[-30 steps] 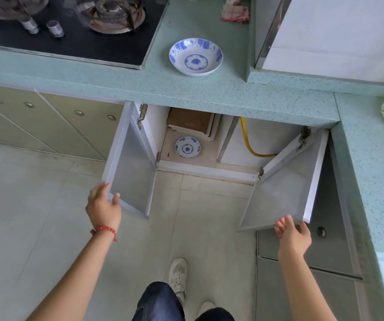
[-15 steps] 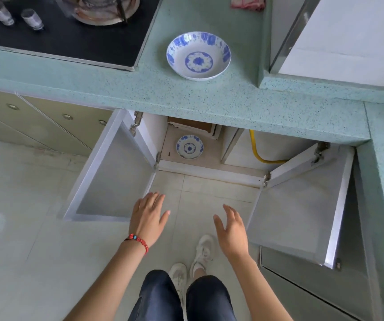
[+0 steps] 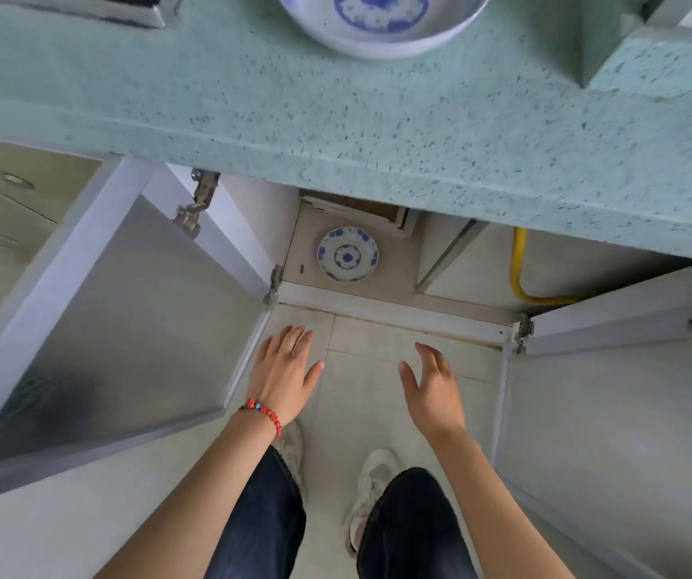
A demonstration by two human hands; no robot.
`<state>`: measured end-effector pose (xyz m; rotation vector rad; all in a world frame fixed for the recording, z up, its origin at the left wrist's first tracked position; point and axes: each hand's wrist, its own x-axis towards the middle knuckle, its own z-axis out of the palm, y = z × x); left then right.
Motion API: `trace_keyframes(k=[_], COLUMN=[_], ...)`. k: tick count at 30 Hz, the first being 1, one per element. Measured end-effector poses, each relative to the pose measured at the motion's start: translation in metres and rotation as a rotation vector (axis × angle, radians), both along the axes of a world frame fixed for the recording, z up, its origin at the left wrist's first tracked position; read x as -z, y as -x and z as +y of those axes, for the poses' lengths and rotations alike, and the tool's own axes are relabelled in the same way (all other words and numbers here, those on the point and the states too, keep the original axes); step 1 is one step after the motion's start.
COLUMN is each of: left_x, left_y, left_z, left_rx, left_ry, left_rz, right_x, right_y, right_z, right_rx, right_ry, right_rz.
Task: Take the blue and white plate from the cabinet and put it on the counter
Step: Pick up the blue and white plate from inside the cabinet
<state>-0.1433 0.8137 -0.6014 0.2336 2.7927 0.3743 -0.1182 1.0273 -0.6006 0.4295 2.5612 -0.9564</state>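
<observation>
A: What does the head view give us of the room?

B: A kitchen seen from above: a speckled green counter (image 3: 377,131) runs across the top, pale floor tiles below, and a low cabinet (image 3: 394,313) under the counter with both doors swung wide. A blue and white bowl (image 3: 381,18) already sits on the counter, cut off by the top edge.

A: And the blue and white plate?

B: It lies flat on the cabinet floor (image 3: 347,254), towards the left part of the opening, just in front of a brown box-like thing at the back. A yellow hose (image 3: 521,269) curves down on the right side, well apart from it.

A: The hands?

B: Both are empty, fingers spread, palms down, hovering over the floor tiles in front of the cabinet sill. The left hand (image 3: 283,371), with a red bead bracelet at the wrist, and the right hand (image 3: 432,384) are apart from each other and touch nothing.

A: How does the plate lie from them?

B: Straight ahead and deeper in, past the sill and under the counter's overhang. It is round, so no long axis matters. It sits between the two hands' lines but closer to the left one, so I judge the left hand has the shorter reach.
</observation>
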Motion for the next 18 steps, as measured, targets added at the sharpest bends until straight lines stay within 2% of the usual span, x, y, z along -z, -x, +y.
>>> trace_keyframes(k=[7, 13, 18], left_x=[0.106, 0.204, 0.286], left_y=[0.064, 0.133, 0.184], left_z=[-0.017, -0.022, -0.018], left_rx=[-0.001, 0.042, 0.087], left_ry=[-0.021, -0.026, -0.026], left_rz=[0.076, 0.15, 0.18], right_x=[0.109, 0.202, 0.283], right_y=[0.064, 0.131, 0.187], right_z=[-0.007, -0.003, 0.004], right_rx=[0.001, -0.017, -0.097], right_ry=[-0.053, -0.068, -0.105], right_rz=[0.102, 0.275, 0.339])
